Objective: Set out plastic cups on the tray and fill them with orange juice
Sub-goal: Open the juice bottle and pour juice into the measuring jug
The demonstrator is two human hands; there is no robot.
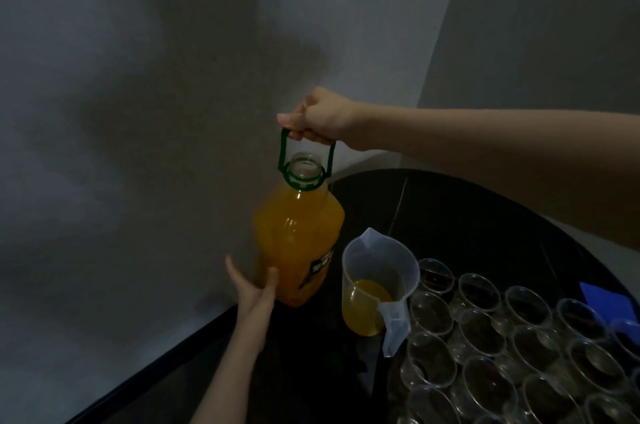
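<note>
While the right hand [320,117] grips the green handle [286,150] of one uncapped juice bottle [298,240], the left hand [254,285] cups its base with spread fingers, beside one jug [379,285] and many empty cups [478,330], too crowded to count.

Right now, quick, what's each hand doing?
Right hand: closed around the green carry handle of the orange juice bottle, holding it up.
Left hand: open, fingers against the bottle's lower side.

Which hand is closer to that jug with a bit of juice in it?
The left hand. It touches the juice bottle's base, just left of the jug. The right hand grips the bottle's green handle, well above the jug.
</note>
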